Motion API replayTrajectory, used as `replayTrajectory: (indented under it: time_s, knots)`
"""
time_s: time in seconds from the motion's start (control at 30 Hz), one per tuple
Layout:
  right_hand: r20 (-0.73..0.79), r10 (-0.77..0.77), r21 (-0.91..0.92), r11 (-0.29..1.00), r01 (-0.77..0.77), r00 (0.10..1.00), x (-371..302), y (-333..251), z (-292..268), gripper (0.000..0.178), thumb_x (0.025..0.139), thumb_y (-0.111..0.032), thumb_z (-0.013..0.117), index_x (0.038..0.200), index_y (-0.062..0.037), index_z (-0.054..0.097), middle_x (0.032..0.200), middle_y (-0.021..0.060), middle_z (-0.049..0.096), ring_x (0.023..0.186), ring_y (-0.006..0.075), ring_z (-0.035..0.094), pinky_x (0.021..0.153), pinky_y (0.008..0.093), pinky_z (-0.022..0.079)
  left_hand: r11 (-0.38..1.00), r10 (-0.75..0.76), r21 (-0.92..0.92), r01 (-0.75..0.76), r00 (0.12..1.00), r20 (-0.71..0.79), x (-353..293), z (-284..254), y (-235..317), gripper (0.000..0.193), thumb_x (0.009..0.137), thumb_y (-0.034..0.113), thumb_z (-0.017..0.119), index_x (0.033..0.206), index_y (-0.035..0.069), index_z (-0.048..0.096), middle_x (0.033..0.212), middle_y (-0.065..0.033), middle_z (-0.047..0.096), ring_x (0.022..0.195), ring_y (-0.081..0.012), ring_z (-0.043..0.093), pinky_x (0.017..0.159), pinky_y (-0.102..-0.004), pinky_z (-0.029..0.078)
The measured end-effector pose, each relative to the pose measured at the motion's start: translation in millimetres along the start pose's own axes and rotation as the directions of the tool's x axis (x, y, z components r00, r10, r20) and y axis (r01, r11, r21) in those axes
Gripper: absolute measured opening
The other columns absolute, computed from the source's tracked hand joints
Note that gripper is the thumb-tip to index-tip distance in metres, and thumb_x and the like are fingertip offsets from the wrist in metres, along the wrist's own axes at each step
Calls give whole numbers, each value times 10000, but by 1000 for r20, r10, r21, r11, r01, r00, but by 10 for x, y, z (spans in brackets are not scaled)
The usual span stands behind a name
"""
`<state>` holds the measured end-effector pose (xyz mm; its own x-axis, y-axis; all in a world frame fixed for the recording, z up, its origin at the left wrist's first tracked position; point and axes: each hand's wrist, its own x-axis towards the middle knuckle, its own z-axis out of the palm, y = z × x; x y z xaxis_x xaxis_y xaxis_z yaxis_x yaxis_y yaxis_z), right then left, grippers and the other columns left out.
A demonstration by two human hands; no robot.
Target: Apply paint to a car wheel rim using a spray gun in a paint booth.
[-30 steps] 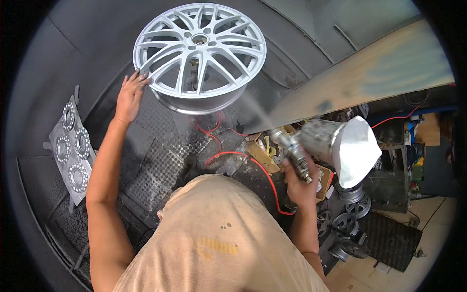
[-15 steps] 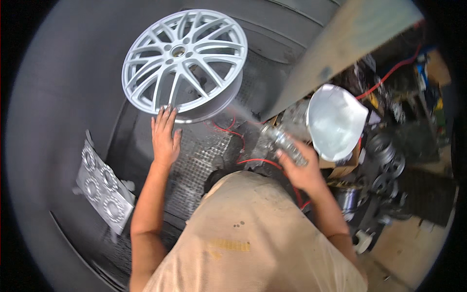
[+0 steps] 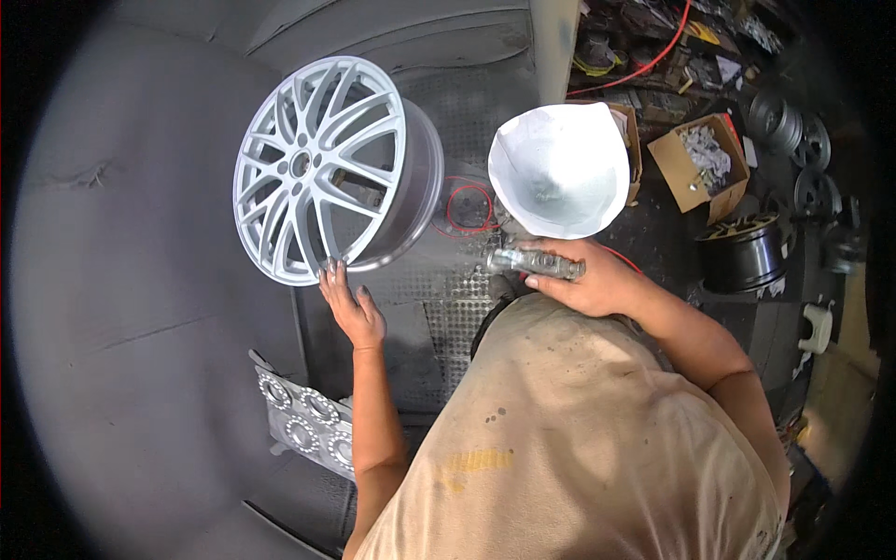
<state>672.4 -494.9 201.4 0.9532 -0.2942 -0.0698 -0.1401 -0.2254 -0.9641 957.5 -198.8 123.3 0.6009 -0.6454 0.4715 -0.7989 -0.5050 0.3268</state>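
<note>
A silver-white multi-spoke car wheel (image 3: 314, 178) stands tilted in front of me, its spoked face turned toward the left. My left hand (image 3: 357, 315) reaches up to the wheel's lower edge. Its fingers are stretched out, and the fingertips touch the rim there. In my right hand (image 3: 597, 277) is a metal spray gun (image 3: 537, 264), held close in front of my shirt with its nozzle end toward the left. Just beyond the gun is a wide white paper-like cup (image 3: 563, 173), which hides the part beneath it.
At the lower left stands a grey panel (image 3: 303, 429) with several toothed rings. A red hose (image 3: 471, 207) loops over the textured floor. To the right are an open cardboard box (image 3: 714, 168), a dark wheel (image 3: 742, 261) and several more wheels. A grey wall (image 3: 121, 252) curves along the left.
The view has swung to the right. The wheel now shows more of its barrel side. My right hand has drawn the spray gun nearer my body; the faint mist before its nozzle no longer shows.
</note>
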Motion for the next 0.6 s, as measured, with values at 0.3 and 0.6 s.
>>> replayTrajectory:
  time_s: [0.3,0.6]
  knots:
    - [-387,-25,-278,956,-91,922,184,30,-512,405,940,-248,714,1278,-32,657,1216,167,706,1161,248,644,1023,371,467,999,-11,-37,11,1000,-21,-21,-88,-246,459,1033,247,431,1420,15,513,1492,-216,496,1454,-451,337,1206,-545,231]
    - [55,-115,119,987,108,992,-80,-525,-263,452,934,-243,707,1331,-47,617,1293,193,653,1229,320,606,1052,411,453,996,-75,-51,75,997,10,23,-368,-786,415,1053,318,402,1292,36,591,1447,-199,548,1428,-405,407,1213,-558,180]
